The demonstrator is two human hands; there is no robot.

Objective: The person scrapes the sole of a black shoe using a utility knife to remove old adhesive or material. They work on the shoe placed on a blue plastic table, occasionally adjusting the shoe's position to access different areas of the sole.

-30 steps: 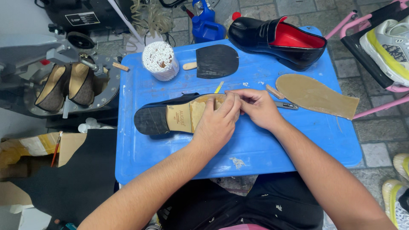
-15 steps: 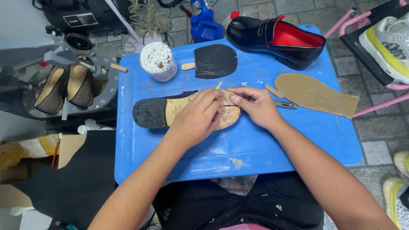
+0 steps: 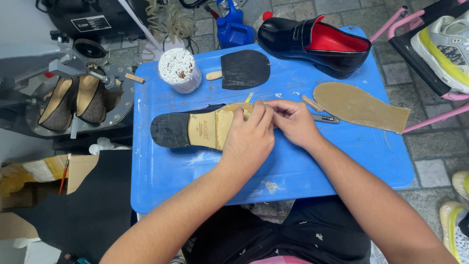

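Hands met over the forepart of an upturned shoe [image 3: 195, 128] that lay sole-up, heel to the left, in the middle of the blue tray-table [image 3: 161, 181]. The left hand [image 3: 250, 137] pressed flat on the tan sole with its fingers spread along the far edge; the right hand [image 3: 292, 122] curled beside it, fingertips pinched at that same edge, though what lay between them could not be made out.

Risks, as a judgement: the shoe rested only on its upper, so a hard push could have rolled it or slid it across the smooth plastic. A sole piece pressed unevenly might have lifted at the toe or set crooked. A small knife [image 3: 326, 118] lay just beyond the right wrist, near enough to be knocked or to nick a finger.

The table was scuffed and smeared with pale dried patches. On it stood a cup of white swabs [image 3: 179, 69], a black rubber scraper [image 3: 244, 69], a loose tan insole [image 3: 361, 105] to the right and a black loafer with red lining [image 3: 315, 43] at the far edge. Around it were grey paving stones, a machine holding two brown shoes [image 3: 73, 100] to the left, and a pink rack [image 3: 430, 44] to the right
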